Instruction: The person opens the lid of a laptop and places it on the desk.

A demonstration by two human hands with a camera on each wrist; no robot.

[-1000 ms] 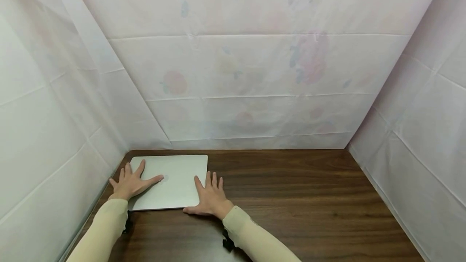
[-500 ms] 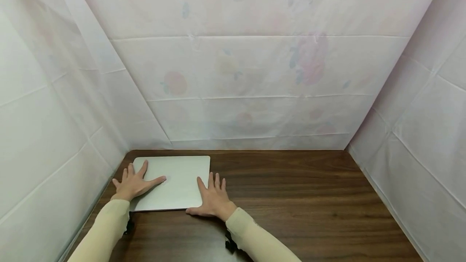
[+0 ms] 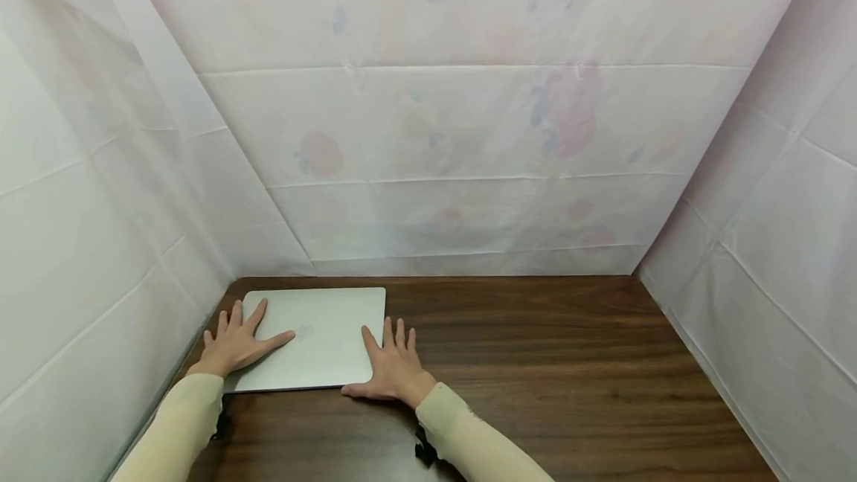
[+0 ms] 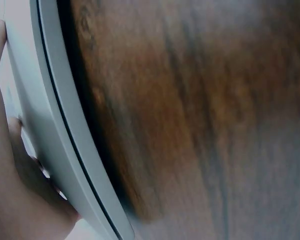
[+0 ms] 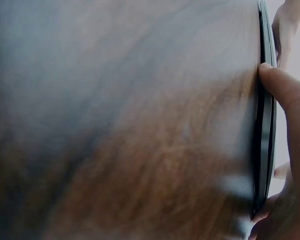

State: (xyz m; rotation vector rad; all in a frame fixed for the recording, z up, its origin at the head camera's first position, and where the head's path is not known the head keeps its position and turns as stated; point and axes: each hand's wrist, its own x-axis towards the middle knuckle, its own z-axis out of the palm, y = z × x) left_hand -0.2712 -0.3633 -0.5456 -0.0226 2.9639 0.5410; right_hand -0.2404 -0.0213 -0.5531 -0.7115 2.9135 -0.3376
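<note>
Here's the silver laptop (image 3: pixel 328 348), closed and lying flat at the far left of the wooden table (image 3: pixel 549 363), a thin dark seam running along its edge in the left wrist view. A person has both hands to it! The left hand (image 3: pixel 234 346) sits at the left side, fingers straight and fanned wide, thumb and forefinger reaching over the lid, the others out past the edge. Over at the near right corner, the right hand (image 3: pixel 391 372) is spread too: thumb against the front edge, forefinger on the lid, the remaining fingers just beyond the right side. Pale sleeves (image 3: pixel 478 434) cover both arms, a black device (image 3: pixel 425 448) beneath the right wrist. Around it all hangs white cloth (image 3: pixel 435 214), behind and on both sides, faint pink fruit showing on the back panel.
</note>
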